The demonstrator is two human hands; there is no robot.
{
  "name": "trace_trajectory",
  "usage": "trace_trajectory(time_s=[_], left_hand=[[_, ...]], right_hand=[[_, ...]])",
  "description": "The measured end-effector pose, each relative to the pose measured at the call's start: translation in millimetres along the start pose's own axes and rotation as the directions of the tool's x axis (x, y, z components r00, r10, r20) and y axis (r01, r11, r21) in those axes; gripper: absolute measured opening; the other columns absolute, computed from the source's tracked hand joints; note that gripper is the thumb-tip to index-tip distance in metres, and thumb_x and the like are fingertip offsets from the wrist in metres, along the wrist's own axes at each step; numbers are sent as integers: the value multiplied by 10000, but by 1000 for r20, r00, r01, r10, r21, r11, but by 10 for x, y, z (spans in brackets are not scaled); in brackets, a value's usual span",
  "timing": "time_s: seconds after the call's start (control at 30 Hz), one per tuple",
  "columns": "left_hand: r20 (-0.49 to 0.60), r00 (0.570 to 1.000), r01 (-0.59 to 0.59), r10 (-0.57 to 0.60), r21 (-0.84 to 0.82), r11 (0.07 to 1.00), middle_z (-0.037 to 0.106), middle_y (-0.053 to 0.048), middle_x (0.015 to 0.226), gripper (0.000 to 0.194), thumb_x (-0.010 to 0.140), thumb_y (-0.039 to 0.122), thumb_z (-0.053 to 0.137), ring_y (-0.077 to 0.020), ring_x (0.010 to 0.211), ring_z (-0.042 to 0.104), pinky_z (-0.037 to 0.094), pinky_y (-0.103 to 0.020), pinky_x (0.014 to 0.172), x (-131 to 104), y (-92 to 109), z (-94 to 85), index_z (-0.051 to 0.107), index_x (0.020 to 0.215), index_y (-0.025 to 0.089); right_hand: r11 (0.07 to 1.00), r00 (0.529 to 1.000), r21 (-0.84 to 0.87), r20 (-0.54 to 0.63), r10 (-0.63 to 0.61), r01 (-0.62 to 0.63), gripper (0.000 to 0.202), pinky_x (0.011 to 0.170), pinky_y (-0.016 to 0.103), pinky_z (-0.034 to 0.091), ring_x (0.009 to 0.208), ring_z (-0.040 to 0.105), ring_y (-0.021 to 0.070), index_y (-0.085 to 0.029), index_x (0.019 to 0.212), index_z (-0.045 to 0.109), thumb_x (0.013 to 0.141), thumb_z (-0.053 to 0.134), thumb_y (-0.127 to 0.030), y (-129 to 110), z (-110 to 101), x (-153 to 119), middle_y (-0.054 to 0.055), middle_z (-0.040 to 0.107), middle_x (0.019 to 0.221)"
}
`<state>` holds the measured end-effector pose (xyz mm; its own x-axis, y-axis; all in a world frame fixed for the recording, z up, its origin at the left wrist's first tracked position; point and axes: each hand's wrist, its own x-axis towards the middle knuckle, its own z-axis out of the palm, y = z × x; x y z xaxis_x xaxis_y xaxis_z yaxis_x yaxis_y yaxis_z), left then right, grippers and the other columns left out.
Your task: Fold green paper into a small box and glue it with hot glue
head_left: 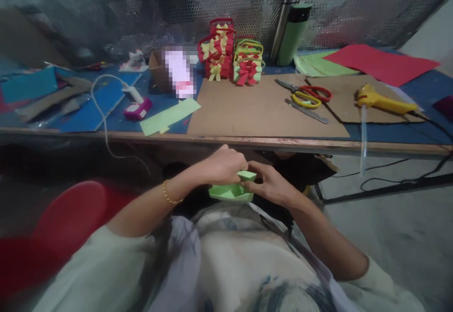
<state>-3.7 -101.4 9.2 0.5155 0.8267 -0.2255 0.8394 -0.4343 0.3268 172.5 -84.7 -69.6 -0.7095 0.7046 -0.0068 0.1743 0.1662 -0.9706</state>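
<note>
A light green folded paper piece [231, 193], shaped like a shallow open box, is held close to my body, below the table's front edge. My left hand [226, 164] is closed over its far side, fingers curled down and partly hidden. From the right, my right hand [269, 183] pinches the raised green flap at the box's right end between thumb and fingers. Both hands nearly touch each other there. On the table beyond stand small red paper baskets [217, 52] with yellow bows and green paper baskets [247, 66], the front one with a red bow.
Scissors [306, 98] and a blade [307, 111] lie on a cardboard sheet [240, 109]. A yellow glue gun [384, 102] rests at the right, its glue stick over the edge. Green paper strip [171, 116], purple charger [138, 109], phone [180, 72], flask [295, 36] and red stool [71, 208] surround.
</note>
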Motion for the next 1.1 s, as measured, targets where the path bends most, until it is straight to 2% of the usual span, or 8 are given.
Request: trace_trajectory(time_s=[0.17,0.23,0.33,0.4,0.53,0.67,0.9,1.1], left_hand=[[39,999,-7,8,-13,1000,714,-10,786,91,795,152,687,-195,756,649,375,-318,768,63,24,-12,663,876,186],[38,999,14,-8,-170,985,735,-24,850,194,824,222,674,-194,771,663,413,-302,746,9,-3,-89,658,1014,184],[-50,997,29,-60,-481,876,759,-49,924,371,878,374,637,-184,786,678,462,-275,698,-189,-81,-209,631,1190,173],[-174,972,44,-160,-530,847,746,-36,871,329,907,441,590,-169,757,653,470,-266,688,-370,-139,-221,690,1066,171],[-127,948,161,-292,-600,784,673,11,740,299,898,440,608,-128,656,562,423,-228,607,-663,-178,-30,728,894,165],[-157,914,188,-374,-653,734,486,44,590,323,872,369,591,-95,577,422,312,-216,533,-730,-106,226,584,626,160],[-246,885,184,-396,-597,781,472,43,566,276,840,311,569,-96,579,424,320,-209,538,-698,9,344,557,607,163],[-230,890,168,-395,-639,751,496,45,583,211,792,290,625,-101,575,424,323,-206,519,-636,97,318,580,622,173]], right_hand=[[988,999,150,37,22,-27,297,690,285,507,800,624,178,-142,949,678,741,752,-340,91,-44,50,32,683,873],[979,997,193,55,49,-59,305,653,270,494,733,608,155,-141,925,691,732,769,-364,79,-74,26,23,678,845],[983,996,167,47,73,-80,245,602,242,467,658,572,127,-145,878,722,727,766,-333,10,-108,-33,9,673,785],[989,998,131,11,65,-65,183,592,233,456,646,558,121,-151,863,740,735,730,-281,-44,-119,-72,4,675,761],[996,998,86,-62,19,-14,119,582,222,433,641,534,117,-161,800,738,736,687,-247,-96,-100,-116,-5,650,719],[989,997,134,-32,70,-65,134,539,211,400,604,495,108,-155,735,708,720,702,-288,-73,-40,-124,-19,582,648],[948,980,250,28,199,-199,390,502,197,357,572,448,90,-149,655,640,650,857,-473,-97,25,-152,-35,532,597],[920,978,333,46,201,-205,423,512,200,363,555,443,81,-152,630,648,634,871,-512,-123,45,-179,-45,518,577]])
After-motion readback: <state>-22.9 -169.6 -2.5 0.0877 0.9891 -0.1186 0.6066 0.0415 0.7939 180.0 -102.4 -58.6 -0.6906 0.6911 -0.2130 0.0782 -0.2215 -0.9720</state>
